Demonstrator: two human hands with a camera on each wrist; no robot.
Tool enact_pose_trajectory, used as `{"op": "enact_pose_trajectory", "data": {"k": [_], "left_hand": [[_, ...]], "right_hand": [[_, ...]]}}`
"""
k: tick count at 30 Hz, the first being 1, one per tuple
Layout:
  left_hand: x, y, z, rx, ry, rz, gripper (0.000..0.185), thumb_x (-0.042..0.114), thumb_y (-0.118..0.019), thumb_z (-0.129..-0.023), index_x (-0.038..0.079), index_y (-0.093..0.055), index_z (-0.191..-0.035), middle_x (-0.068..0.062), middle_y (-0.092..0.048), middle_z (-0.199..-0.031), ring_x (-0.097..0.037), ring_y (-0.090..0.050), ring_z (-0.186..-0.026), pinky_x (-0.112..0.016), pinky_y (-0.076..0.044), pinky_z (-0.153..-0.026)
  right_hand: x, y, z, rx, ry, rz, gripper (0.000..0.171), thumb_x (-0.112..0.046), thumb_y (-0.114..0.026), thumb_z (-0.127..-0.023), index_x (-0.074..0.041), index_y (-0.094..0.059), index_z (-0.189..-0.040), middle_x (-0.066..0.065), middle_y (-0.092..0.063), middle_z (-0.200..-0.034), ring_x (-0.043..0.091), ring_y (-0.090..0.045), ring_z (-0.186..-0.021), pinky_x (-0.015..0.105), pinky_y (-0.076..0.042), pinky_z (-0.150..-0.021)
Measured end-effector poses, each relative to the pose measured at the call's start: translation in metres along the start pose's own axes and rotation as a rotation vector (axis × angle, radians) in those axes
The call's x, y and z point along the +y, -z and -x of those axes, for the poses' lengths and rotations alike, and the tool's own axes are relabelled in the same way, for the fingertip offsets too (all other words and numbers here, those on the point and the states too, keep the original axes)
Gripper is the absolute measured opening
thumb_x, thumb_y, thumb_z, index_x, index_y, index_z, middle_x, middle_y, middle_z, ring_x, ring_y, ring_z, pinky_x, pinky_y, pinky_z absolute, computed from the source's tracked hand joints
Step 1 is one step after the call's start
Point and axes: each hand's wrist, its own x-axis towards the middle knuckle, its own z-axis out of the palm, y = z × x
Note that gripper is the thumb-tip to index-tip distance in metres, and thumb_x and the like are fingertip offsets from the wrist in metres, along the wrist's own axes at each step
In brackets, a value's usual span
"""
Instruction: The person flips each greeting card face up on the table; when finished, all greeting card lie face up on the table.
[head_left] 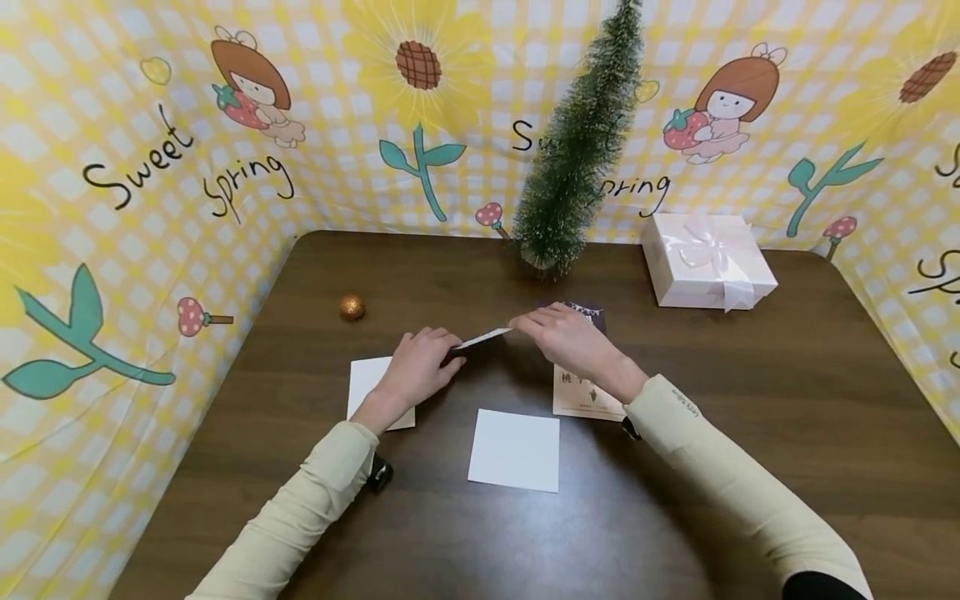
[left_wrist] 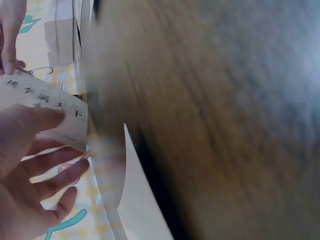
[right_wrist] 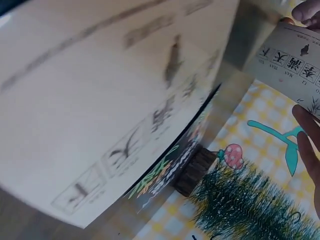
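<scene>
A small beige card (head_left: 483, 337) printed with black characters is held edge-up above the dark wooden table (head_left: 750, 400), between both hands. My left hand (head_left: 448, 353) pinches its left end, thumb on the printed face (left_wrist: 45, 107). At the card's right end my right hand (head_left: 527, 323) pinches it with the fingertips (left_wrist: 10, 60). In the right wrist view the card (right_wrist: 295, 60) shows at the top right. A white sheet (head_left: 365, 382) lies under my left hand. A second printed beige card (head_left: 581, 402) lies below my right wrist, filling the right wrist view (right_wrist: 100, 100).
A white square sheet (head_left: 515, 450) lies in front of me. A dark patterned card (head_left: 591, 315) sits behind my right hand. Farther back stand a small green tree (head_left: 573, 150), a white ribboned gift box (head_left: 705, 260) and a gold ball (head_left: 351, 307). Yellow printed cloth walls surround the table.
</scene>
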Motion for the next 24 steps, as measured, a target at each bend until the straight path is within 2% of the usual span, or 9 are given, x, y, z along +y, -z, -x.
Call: {"op": "enact_pose_trajectory", "data": {"k": [5, 10, 12, 15, 17, 20, 22, 24], "left_hand": [[0.001, -0.001, -0.002, 0.105, -0.019, 0.052, 0.011, 0.012, -0.064, -0.093, 0.009, -0.074, -0.097, -0.004, -0.069, -0.089, -0.026, -0.064, -0.085, -0.044, -0.045, -0.072], [0.002, 0.002, -0.004, 0.144, -0.039, 0.083, 0.011, 0.010, -0.064, -0.092, 0.007, -0.074, -0.093, -0.006, -0.070, -0.086, -0.025, -0.064, -0.080, -0.042, -0.045, -0.069], [0.003, 0.003, -0.004, 0.148, -0.033, 0.111, 0.011, 0.011, -0.064, -0.093, 0.006, -0.074, -0.093, -0.006, -0.070, -0.086, -0.023, -0.063, -0.078, -0.040, -0.045, -0.068], [0.006, 0.004, -0.004, 0.160, -0.011, 0.188, 0.013, 0.012, -0.064, -0.094, 0.004, -0.074, -0.095, -0.008, -0.070, -0.086, -0.020, -0.060, -0.072, -0.036, -0.045, -0.063], [0.008, 0.005, -0.004, 0.170, 0.007, 0.258, 0.014, 0.012, -0.063, -0.094, 0.003, -0.073, -0.097, -0.009, -0.071, -0.088, -0.018, -0.058, -0.071, -0.034, -0.045, -0.062], [0.011, 0.005, -0.004, 0.183, 0.013, 0.363, 0.015, 0.011, -0.062, -0.095, 0.001, -0.073, -0.099, -0.011, -0.071, -0.094, -0.020, -0.060, -0.075, -0.036, -0.049, -0.065], [0.012, 0.005, -0.005, 0.184, 0.010, 0.421, 0.016, 0.012, -0.062, -0.095, 0.001, -0.073, -0.102, -0.012, -0.072, -0.100, -0.021, -0.062, -0.080, -0.039, -0.051, -0.069], [0.013, 0.005, -0.006, 0.176, 0.010, 0.459, 0.017, 0.012, -0.063, -0.095, 0.000, -0.071, -0.103, -0.012, -0.071, -0.100, -0.022, -0.063, -0.083, -0.042, -0.052, -0.072]], "right_hand": [[-0.002, 0.005, -0.001, 0.047, -0.077, -0.066, 0.028, 0.004, -0.060, -0.091, -0.005, -0.066, -0.117, 0.008, -0.072, -0.110, 0.022, -0.068, -0.099, 0.039, -0.051, -0.084], [-0.002, 0.010, -0.003, 0.081, -0.158, -0.196, 0.023, -0.007, -0.062, -0.095, -0.005, -0.066, -0.116, 0.008, -0.072, -0.105, 0.021, -0.067, -0.092, 0.040, -0.051, -0.083], [-0.002, 0.011, -0.003, 0.093, -0.207, -0.271, 0.026, -0.013, -0.062, -0.096, -0.004, -0.064, -0.120, 0.009, -0.071, -0.105, 0.021, -0.067, -0.087, 0.039, -0.052, -0.081], [-0.003, 0.010, -0.002, 0.108, -0.317, -0.437, 0.037, -0.017, -0.064, -0.095, -0.004, -0.056, -0.129, 0.011, -0.070, -0.107, 0.021, -0.067, -0.083, 0.037, -0.053, -0.069], [-0.004, 0.008, -0.001, 0.115, -0.400, -0.562, 0.041, -0.018, -0.066, -0.094, -0.005, -0.052, -0.130, 0.013, -0.069, -0.111, 0.024, -0.068, -0.089, 0.036, -0.053, -0.066], [-0.006, 0.005, 0.000, 0.137, -0.473, -0.686, 0.028, -0.016, -0.068, -0.093, -0.006, -0.058, -0.117, 0.012, -0.071, -0.105, 0.024, -0.068, -0.089, 0.036, -0.052, -0.065], [-0.007, 0.002, 0.000, 0.150, -0.485, -0.717, 0.013, -0.015, -0.067, -0.093, -0.006, -0.061, -0.101, 0.011, -0.071, -0.094, 0.022, -0.065, -0.081, 0.033, -0.049, -0.063], [-0.007, 0.002, 0.000, 0.156, -0.474, -0.706, 0.010, -0.014, -0.066, -0.093, -0.008, -0.061, -0.087, 0.010, -0.068, -0.081, 0.019, -0.059, -0.070, 0.030, -0.045, -0.059]]}}
